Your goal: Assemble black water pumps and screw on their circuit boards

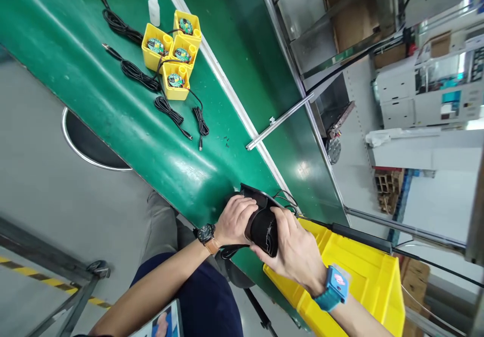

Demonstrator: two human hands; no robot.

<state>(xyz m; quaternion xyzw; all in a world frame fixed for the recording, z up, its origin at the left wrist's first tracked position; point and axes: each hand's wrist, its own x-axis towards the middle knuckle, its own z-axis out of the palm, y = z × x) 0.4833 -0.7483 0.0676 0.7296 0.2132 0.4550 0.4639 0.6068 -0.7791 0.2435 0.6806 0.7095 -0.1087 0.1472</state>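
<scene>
"What have the hands got?"

"Both are closed on a black rounded casing (263, 228), the left hand (234, 220) on one side, the right hand (291, 246) on the other, over the near edge of the green table (124, 140), just beside a yellow plastic bin (351, 281)"

"And farther along?"

"Yellow trays (151, 55) holding green circuit boards (176, 80), with coiled black cables (168, 110) beside them"

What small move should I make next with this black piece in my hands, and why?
Probably tuck the thin wires against the black piece first: they stray past its far end, close to the yellow bin, while your left hand and right hand both hold it.
</scene>
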